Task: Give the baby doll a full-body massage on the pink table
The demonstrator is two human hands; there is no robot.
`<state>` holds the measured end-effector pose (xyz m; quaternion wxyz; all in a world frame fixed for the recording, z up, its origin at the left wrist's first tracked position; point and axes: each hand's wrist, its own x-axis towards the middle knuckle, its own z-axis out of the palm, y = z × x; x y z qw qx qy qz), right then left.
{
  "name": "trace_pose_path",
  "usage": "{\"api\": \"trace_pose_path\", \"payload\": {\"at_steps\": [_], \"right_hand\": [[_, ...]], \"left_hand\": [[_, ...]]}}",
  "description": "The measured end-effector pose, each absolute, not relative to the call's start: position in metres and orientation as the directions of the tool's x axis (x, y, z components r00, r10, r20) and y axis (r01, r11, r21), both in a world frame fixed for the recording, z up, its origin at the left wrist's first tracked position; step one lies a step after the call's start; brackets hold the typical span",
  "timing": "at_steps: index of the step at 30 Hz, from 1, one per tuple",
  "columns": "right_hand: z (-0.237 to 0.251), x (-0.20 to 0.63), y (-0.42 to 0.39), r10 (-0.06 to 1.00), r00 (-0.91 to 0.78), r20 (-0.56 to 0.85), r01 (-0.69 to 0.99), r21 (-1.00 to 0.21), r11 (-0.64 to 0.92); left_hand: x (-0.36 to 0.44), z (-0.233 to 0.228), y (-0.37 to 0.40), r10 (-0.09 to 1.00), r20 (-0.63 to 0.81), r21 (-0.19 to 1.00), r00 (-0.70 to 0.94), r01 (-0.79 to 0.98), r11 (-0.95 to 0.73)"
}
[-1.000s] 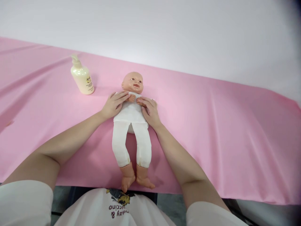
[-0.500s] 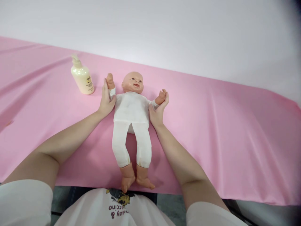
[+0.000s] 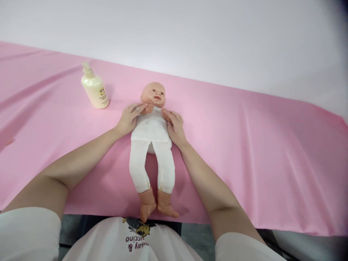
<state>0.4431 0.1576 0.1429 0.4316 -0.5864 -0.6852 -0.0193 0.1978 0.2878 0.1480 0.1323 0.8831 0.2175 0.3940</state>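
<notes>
A baby doll [image 3: 152,145] in white clothes lies on its back on the pink sheet [image 3: 244,145], head away from me and bare feet at the near edge. My left hand [image 3: 128,118] wraps the doll's right arm and presses it across the chest under the chin. My right hand [image 3: 175,125] does the same with the doll's other arm from the opposite side. Both doll arms are folded inward and mostly hidden under my fingers.
A cream pump bottle [image 3: 94,88] stands upright on the sheet to the left of the doll's head. A plain white wall rises behind the pink surface. My white shirt with a printed logo fills the bottom of the view.
Half a second ago I held the doll's arms spread out to the sides; now I have brought them back together over its chest, as they were one second ago.
</notes>
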Motion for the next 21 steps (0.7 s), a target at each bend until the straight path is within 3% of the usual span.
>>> {"api": "trace_pose_path", "payload": {"at_steps": [4,11,16,21], "right_hand": [[0.142,0.446,0.16,0.83,0.042,0.557,0.845,-0.462,0.268],[0.142,0.443,0.158,0.79,0.081,0.608,0.815,-0.496,0.298],[0.135,0.449,0.161,0.65,0.246,0.719,0.753,-0.564,0.338],[0.123,0.463,0.168,0.61,0.386,0.692,0.683,-0.659,0.316]], "left_hand": [[0.201,0.149,0.287,0.491,0.604,0.386,0.628,0.309,-0.869],[0.199,0.146,0.288,0.511,0.628,0.419,0.587,0.299,-0.858],[0.192,0.14,0.297,0.579,0.665,0.5,0.472,0.294,-0.814],[0.192,0.133,0.31,0.703,0.625,0.661,0.34,0.248,-0.708]]}}
